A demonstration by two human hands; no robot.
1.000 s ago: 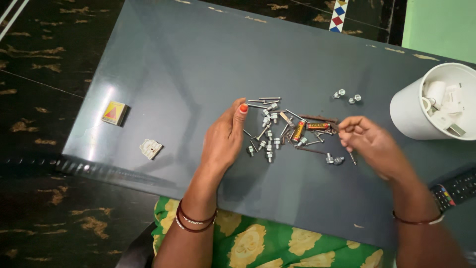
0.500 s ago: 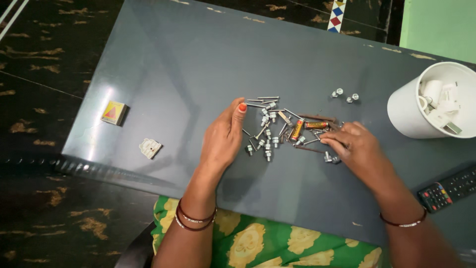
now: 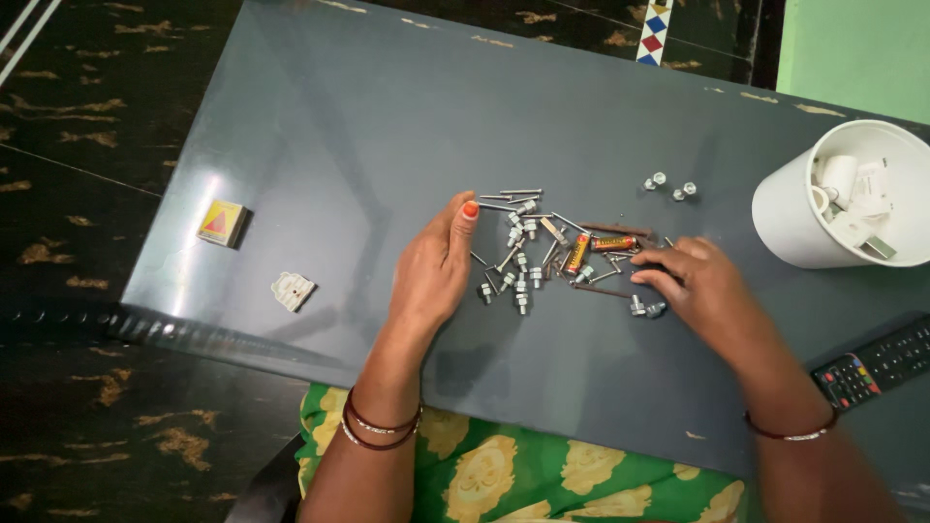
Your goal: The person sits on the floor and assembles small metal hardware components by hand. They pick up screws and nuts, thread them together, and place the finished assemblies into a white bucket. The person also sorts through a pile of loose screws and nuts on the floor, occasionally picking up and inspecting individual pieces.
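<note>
A heap of silver bolts, nails and nuts (image 3: 528,254) lies in the middle of the grey table (image 3: 387,126), with two small batteries (image 3: 601,248) among them. My left hand (image 3: 436,271) rests edge-on against the heap's left side, fingers together, thumb up, holding nothing. At the heap's right edge my right hand (image 3: 702,291) lies palm down, its fingertips touching the pieces near a rusty nail (image 3: 620,230). Whether it pinches a piece I cannot tell.
Three loose nuts (image 3: 668,186) lie apart behind the heap. A white cup (image 3: 790,218) with small white parts stands at the right. A remote control (image 3: 877,363) lies front right. A yellow matchbox (image 3: 222,222) and a small white piece (image 3: 293,290) sit at the left.
My right hand, raised with pinched fingers a second ago, has come down left onto the heap's right edge. The left hand has stayed put.
</note>
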